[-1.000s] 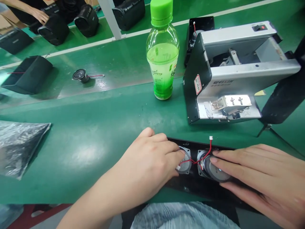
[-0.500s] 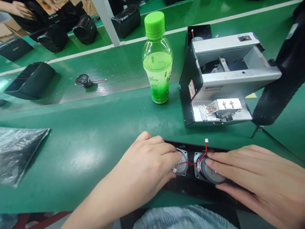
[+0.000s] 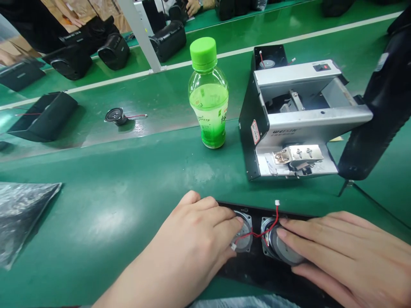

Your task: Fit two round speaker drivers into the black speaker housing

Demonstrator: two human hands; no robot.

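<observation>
— Black panel (image 3: 257, 269), near edge of the desk (image 3: 128, 192), before the bottle (image 3: 208, 98)?
— Yes. Left hand (image 3: 195, 239) and right hand (image 3: 340, 256) are lying flat, fingers (image 3: 289, 235) pressed together, steadying both speakers (image 3: 282, 250).

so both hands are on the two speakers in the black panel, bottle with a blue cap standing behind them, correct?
Not quite: the cap is green, not blue, as the head view shows. The rest holds: the left hand rests on the left speaker, the right hand on the right speaker, both in the black panel, and the bottle stands behind them.
</observation>
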